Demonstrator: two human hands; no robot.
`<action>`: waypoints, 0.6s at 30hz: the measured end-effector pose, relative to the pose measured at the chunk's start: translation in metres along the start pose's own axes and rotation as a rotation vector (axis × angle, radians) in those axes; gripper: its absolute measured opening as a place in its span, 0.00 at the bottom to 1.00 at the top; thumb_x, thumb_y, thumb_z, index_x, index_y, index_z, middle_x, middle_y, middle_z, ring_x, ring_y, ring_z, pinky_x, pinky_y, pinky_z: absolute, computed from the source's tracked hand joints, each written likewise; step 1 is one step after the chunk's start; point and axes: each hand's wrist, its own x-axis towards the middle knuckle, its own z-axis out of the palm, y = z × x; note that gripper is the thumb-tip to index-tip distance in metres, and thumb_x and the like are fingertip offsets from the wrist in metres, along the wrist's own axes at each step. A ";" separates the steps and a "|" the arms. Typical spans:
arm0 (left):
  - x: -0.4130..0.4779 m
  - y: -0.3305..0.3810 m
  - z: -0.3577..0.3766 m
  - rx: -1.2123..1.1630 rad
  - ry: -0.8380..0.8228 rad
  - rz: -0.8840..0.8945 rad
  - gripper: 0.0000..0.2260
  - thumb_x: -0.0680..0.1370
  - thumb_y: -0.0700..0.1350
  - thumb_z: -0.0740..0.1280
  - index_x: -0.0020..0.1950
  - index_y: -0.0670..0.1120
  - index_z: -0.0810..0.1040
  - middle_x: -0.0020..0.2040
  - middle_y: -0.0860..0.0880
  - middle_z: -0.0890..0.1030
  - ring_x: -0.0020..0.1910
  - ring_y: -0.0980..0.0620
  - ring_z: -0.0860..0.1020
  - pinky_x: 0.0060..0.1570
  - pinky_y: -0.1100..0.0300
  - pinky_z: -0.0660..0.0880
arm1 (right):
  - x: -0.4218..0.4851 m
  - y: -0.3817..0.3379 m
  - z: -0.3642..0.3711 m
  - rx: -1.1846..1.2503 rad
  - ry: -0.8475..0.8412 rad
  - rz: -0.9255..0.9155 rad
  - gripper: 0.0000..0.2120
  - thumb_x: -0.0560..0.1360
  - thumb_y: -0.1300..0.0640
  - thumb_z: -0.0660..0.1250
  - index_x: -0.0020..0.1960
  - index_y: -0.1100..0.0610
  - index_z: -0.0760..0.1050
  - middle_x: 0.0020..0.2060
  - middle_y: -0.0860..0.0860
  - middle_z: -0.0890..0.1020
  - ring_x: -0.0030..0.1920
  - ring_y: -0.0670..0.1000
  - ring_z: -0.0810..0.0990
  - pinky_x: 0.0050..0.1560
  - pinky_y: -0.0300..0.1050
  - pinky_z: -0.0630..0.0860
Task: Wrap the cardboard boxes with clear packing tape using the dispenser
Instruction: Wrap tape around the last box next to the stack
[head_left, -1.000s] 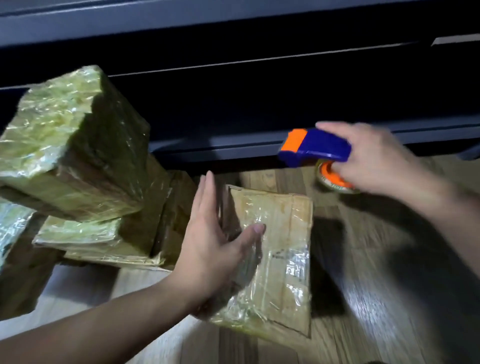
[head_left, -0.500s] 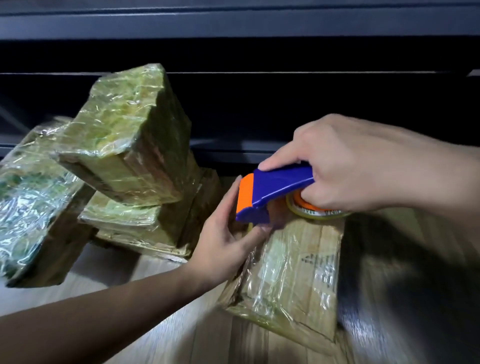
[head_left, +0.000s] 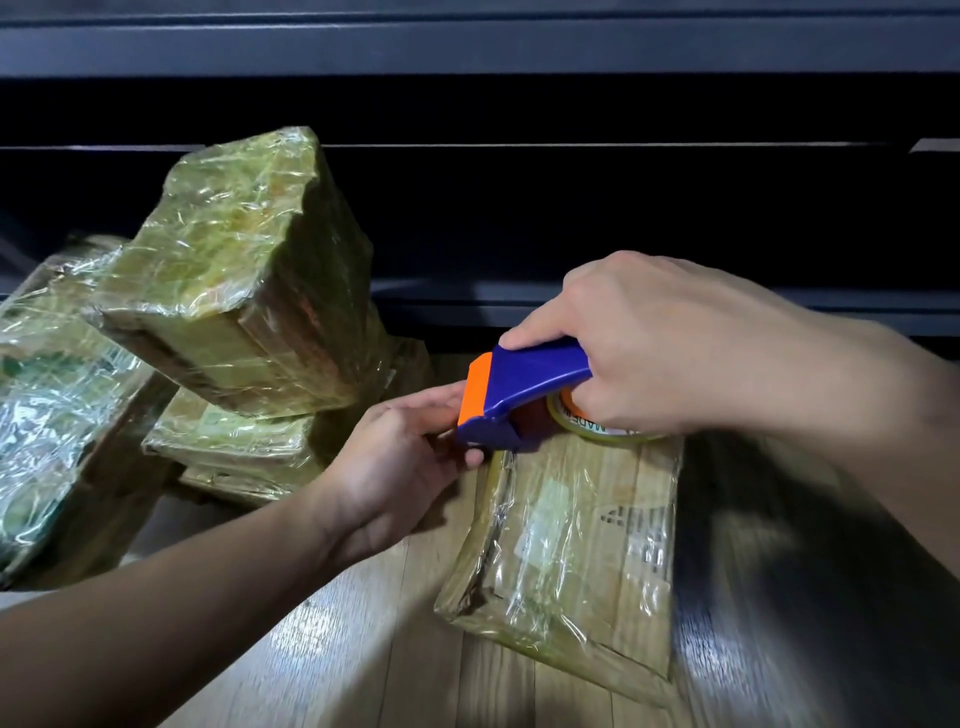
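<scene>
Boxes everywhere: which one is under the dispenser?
The flat box on the right, lying alone under the blue dispenser; the rest form a pile at the left.

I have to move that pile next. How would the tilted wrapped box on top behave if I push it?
Probably tips: the tilted box rests slanted on the flat box beneath. Likely slippery, since glossy tape covers it. Its dented top edge suggests soft cardboard.

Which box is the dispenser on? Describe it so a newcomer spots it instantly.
On the wood floor, right of the stacked wrapped boxes, one box lies flat and apart. It alone sits under the blue-and-orange dispenser in the right hand, with black print showing.
</scene>
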 end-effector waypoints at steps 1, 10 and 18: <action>0.001 0.003 0.000 -0.075 -0.020 -0.060 0.17 0.82 0.34 0.58 0.59 0.41 0.86 0.53 0.42 0.84 0.43 0.50 0.77 0.42 0.60 0.77 | 0.000 0.000 0.000 -0.001 0.003 0.000 0.29 0.71 0.52 0.69 0.70 0.34 0.71 0.39 0.38 0.68 0.48 0.48 0.75 0.41 0.44 0.72; 0.010 0.008 0.001 -0.113 -0.084 -0.285 0.15 0.76 0.32 0.64 0.47 0.47 0.88 0.43 0.46 0.84 0.37 0.55 0.75 0.35 0.64 0.78 | 0.000 0.001 0.002 0.018 -0.023 0.047 0.31 0.72 0.53 0.70 0.73 0.35 0.68 0.38 0.35 0.64 0.48 0.46 0.72 0.41 0.44 0.71; 0.025 0.003 0.006 -0.069 0.081 -0.198 0.11 0.80 0.29 0.63 0.53 0.39 0.83 0.51 0.38 0.81 0.48 0.45 0.78 0.31 0.64 0.79 | 0.001 -0.006 0.004 -0.009 -0.034 0.076 0.29 0.71 0.53 0.71 0.70 0.37 0.71 0.49 0.41 0.75 0.48 0.50 0.76 0.44 0.49 0.77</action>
